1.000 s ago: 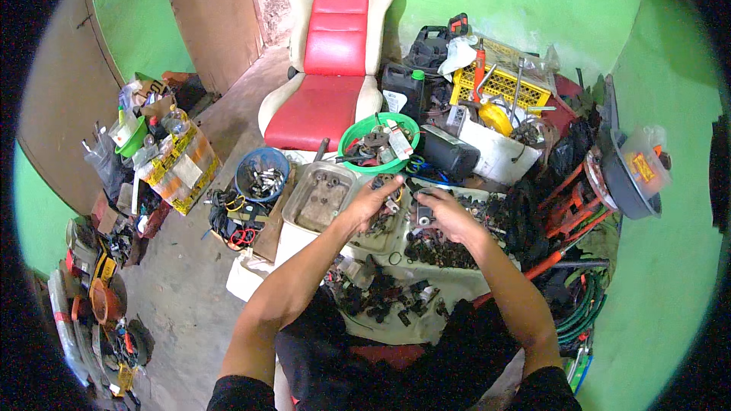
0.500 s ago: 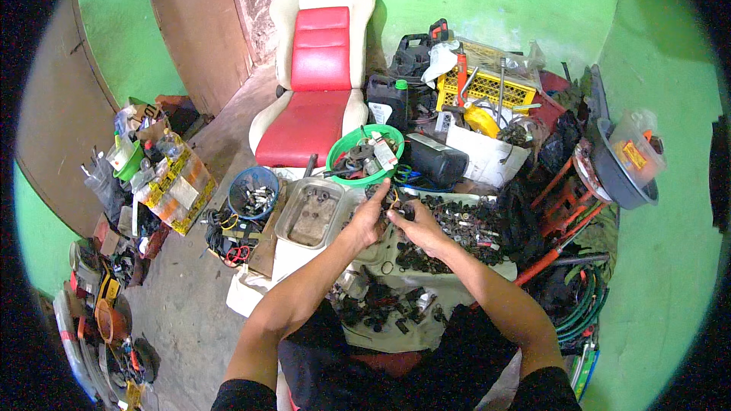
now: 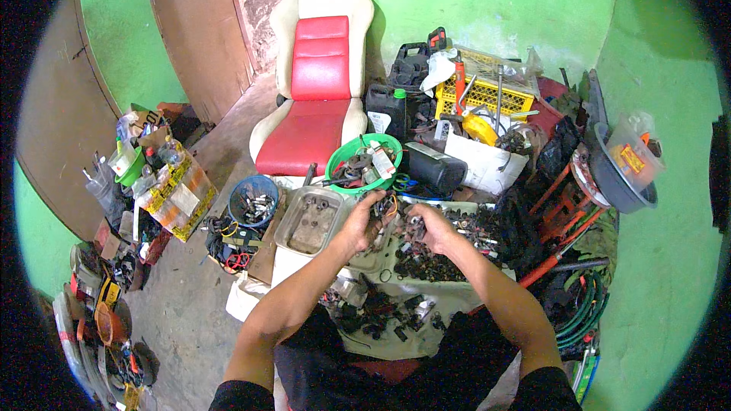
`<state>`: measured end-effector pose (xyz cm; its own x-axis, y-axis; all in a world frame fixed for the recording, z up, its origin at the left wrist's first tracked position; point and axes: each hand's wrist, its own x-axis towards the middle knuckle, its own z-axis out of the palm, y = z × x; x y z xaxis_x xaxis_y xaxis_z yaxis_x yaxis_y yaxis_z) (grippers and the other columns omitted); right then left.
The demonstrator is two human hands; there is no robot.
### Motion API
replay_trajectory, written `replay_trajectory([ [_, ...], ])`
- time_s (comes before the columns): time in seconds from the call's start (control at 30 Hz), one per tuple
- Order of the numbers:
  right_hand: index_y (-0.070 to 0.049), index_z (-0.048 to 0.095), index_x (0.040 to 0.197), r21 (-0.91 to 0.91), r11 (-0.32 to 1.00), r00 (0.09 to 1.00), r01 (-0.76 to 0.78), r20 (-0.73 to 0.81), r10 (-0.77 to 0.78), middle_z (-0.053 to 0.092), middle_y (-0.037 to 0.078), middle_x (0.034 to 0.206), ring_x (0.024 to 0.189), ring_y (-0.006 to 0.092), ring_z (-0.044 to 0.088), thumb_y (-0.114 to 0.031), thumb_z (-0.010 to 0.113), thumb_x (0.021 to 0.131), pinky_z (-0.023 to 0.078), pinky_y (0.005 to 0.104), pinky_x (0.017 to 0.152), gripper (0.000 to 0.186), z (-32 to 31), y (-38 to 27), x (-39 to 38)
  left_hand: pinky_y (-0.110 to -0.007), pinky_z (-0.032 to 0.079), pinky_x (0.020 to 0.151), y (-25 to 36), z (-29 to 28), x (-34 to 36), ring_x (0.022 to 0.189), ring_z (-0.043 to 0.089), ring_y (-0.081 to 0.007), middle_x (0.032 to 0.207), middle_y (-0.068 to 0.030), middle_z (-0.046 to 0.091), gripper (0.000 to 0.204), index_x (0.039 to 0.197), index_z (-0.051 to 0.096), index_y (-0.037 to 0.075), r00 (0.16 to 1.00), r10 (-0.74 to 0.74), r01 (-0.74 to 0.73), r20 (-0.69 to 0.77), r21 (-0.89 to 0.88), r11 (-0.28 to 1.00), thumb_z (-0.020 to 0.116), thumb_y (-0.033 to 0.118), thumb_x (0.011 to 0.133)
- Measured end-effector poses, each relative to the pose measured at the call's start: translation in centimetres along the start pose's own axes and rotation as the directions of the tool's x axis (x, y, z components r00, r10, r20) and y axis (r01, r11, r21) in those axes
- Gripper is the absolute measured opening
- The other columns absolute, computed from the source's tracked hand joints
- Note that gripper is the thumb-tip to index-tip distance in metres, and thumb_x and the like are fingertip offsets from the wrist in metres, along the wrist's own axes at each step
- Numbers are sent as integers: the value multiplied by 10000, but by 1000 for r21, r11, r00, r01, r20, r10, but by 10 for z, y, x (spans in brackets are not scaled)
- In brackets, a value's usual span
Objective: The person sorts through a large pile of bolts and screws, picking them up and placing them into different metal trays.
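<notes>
My left hand [image 3: 362,222] and right hand [image 3: 430,227] each held a small dark part [image 3: 411,226], probably metal, raised above the parts pile [image 3: 438,262] for inspection.

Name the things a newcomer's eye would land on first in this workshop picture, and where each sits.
The red-and-cream padded racing seat stands at the top centre against the bright green wall. Below it, the left hand and right hand hold small dark metal parts over a cluttered heap, beside a round green plastic basin.
</notes>
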<state>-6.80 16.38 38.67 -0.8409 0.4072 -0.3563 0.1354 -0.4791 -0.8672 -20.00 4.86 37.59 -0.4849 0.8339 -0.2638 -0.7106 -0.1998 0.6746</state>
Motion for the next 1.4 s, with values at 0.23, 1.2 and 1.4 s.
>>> replay_trajectory([
  [0.23, -82, 583, 888, -230, 959, 983, 168, -36, -181, 585, 62, 788, 669, 143, 559, -275, 579, 817, 432, 301, 543, 206, -6, -6, -3, -313, 499, 776, 4, 13, -8, 835, 595, -157, 938, -74, 596, 217, 1018, 534, 63, 998, 38, -49, 44, 279, 959, 589, 152, 828],
  [1.2, -54, 671, 952, -589, 770, 940, 246, -49, -337, 652, 115, 822, 768, 184, 601, -243, 684, 771, 447, 302, 704, 262, -2, 19, 28, -294, 517, 616, 45, -53, -39, 725, 604, -174, 886, -90, 626, 278, 984, 589, -7, 981, 134, 5, -141, 704, 710, 667, 164, 779],
  [1.4, -59, 675, 907, -853, 499, 973, 153, 42, -226, 636, 77, 710, 557, 136, 575, -240, 668, 781, 439, 297, 519, 221, 53, 34, 32, -390, 466, 679, 58, -136, -51, 707, 604, -287, 809, -172, 626, 314, 880, 602, 8, 895, 388, -206, 221, 975, -82, 706, 235, 690],
])
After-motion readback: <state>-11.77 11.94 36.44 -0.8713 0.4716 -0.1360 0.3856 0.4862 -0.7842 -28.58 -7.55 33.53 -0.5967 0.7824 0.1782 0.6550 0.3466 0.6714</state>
